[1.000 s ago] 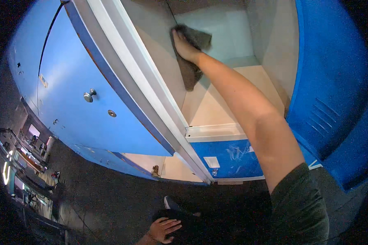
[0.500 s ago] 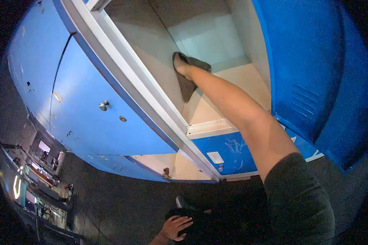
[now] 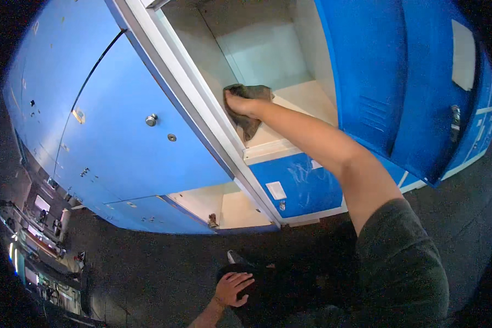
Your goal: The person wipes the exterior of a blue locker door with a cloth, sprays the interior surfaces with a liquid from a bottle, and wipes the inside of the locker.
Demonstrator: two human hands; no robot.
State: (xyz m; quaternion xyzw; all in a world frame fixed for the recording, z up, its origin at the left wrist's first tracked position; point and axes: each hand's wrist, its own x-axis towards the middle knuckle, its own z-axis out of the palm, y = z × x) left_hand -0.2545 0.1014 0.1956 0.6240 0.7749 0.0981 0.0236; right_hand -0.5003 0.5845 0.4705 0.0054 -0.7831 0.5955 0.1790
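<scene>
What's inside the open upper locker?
The right hand on a grey-brown cloth by the left wall. Anything behind the cloth is covered; the forearm hides part of the floor panel.

A hand can enter the locker compartment point(image 3: 268, 57) between the white post point(image 3: 198, 90) and the open blue door point(image 3: 366, 68), but the right forearm point(image 3: 306, 127) occupies part of this opening
</scene>
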